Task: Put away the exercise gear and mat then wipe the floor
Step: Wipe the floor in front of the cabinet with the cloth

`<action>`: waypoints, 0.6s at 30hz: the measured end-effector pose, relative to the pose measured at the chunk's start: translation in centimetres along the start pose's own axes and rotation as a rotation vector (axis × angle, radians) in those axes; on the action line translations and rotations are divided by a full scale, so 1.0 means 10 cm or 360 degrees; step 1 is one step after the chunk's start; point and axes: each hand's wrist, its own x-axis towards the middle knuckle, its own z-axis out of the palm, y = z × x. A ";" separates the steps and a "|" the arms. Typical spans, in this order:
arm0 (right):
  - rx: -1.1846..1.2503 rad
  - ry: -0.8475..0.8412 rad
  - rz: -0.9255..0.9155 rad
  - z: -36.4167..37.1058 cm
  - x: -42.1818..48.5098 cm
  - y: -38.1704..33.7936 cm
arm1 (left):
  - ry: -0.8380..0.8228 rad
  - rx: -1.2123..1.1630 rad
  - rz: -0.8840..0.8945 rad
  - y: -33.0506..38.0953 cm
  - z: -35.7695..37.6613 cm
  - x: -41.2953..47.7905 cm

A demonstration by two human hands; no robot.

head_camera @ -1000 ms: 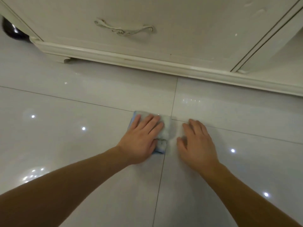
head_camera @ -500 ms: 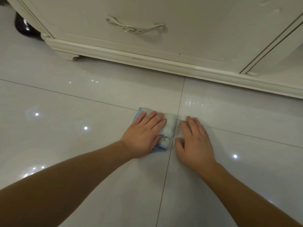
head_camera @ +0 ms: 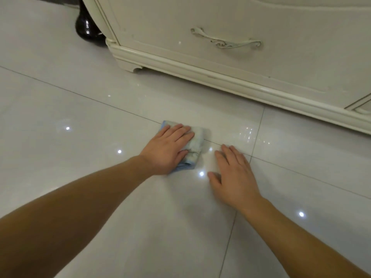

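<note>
Cloth [head_camera: 196, 141] is on the floor [head_camera: 60, 101] in front of the cabinet [head_camera: 220, 73], left hand [head_camera: 168, 150] pressing flat on it, fingers straight. Right hand [head_camera: 234, 177] lies flat beside it, empty. Cloth looks soft and light and will probably bunch, so press mid-fold.

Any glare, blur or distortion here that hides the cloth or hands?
Head view: the cloth, left hand and right hand are sharp, with no motion blur. Pinpoint light glints dot the glossy floor tiles, one between the hands and none on the cloth. The wide angle enlarges the forearms near the bottom edge.
</note>
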 end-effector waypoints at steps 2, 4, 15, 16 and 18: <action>-0.0011 -0.0009 -0.0033 0.01 0.05 -0.09 | -0.0012 0.0017 -0.0045 -0.14 -0.01 -0.05; -0.0036 -0.0021 -0.0056 0.04 0.10 -0.17 | -0.0006 0.0042 -0.0103 -0.30 -0.02 -0.10; -0.0010 -0.0005 -0.0192 0.09 0.30 -0.70 | 0.0017 0.0029 -0.0558 -1.13 -0.10 -0.60; -0.0003 -0.0016 -0.0201 0.10 0.33 -0.74 | 0.0011 0.0027 -0.0596 -1.19 -0.10 -0.63; -0.0005 -0.0008 -0.0215 0.12 0.37 -0.80 | 0.0013 0.0012 -0.0675 -1.26 -0.10 -0.69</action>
